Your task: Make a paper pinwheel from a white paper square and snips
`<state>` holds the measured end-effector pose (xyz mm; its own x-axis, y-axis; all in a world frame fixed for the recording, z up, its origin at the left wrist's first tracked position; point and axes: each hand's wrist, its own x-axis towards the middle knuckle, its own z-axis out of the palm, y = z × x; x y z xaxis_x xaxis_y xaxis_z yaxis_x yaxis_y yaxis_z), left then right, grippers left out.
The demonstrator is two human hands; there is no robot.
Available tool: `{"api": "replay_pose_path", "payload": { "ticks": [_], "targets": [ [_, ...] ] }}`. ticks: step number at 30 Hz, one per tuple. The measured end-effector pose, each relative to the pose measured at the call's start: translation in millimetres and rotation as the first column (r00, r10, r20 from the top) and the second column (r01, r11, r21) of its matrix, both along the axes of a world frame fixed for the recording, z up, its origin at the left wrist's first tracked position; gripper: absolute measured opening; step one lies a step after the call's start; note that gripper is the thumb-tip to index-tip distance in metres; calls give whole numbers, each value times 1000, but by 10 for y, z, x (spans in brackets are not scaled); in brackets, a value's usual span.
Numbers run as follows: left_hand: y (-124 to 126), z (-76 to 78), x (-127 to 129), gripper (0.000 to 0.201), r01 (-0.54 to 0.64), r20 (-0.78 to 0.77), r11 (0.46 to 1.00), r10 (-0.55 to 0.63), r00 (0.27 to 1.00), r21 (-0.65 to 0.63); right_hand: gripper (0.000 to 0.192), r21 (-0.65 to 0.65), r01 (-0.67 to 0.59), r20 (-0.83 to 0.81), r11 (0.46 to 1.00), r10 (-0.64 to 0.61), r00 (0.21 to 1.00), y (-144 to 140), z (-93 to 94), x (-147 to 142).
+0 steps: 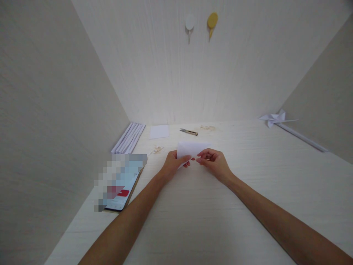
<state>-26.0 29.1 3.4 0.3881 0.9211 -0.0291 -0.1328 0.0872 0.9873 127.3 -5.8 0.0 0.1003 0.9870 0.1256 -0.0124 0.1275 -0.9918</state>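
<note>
A white sheet of paper [190,148] is held just above the table in the middle of the head view. My left hand [175,162] grips its lower left part, thumb on top and fingers underneath. At the lower right edge of the sheet, my right hand [213,162] has its fingers curled, with thumb and forefinger pinched close together at the paper. The palm side of my right hand is partly hidden. Just beyond the sheet lies a pair of thread snips [188,131], blades pointing left.
Rolled white paper sticks [128,138] lie at the left wall, beside a square of paper [159,131]. Small pale bits [157,149] and more bits [207,128] are scattered about. A phone [124,187] rests left; a paper pinwheel [275,118] lies right. Two hooks [212,21] hang on the wall.
</note>
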Motion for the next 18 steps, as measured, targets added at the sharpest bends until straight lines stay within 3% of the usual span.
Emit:
{"api": "replay_pose_path", "payload": {
  "ticks": [4, 8, 10, 13, 18],
  "targets": [
    [25, 40, -5, 13, -73, 132, 991, 87, 987, -109, 16, 58, 161, 108, 985, -166, 980, 23, -39, 29],
    [47, 91, -27, 11, -121, 229, 961, 180, 957, -250, 9, 159, 247, 358, 956, -289, 888, 259, -6, 80],
    [63, 102, -46, 9, -142, 276, 935, 238, 931, -325, 6, 232, 242, 524, 942, -331, 785, 480, 53, 86],
    [87, 100, -74, 4, -161, 329, 900, 308, 892, -406, 13, 306, 211, 735, 928, -372, 567, 853, 136, 38],
    [114, 85, -98, 3, -136, 384, 881, 331, 862, -453, 23, 211, 251, 912, 945, -283, 297, 1245, 127, -122]
  ]
}}
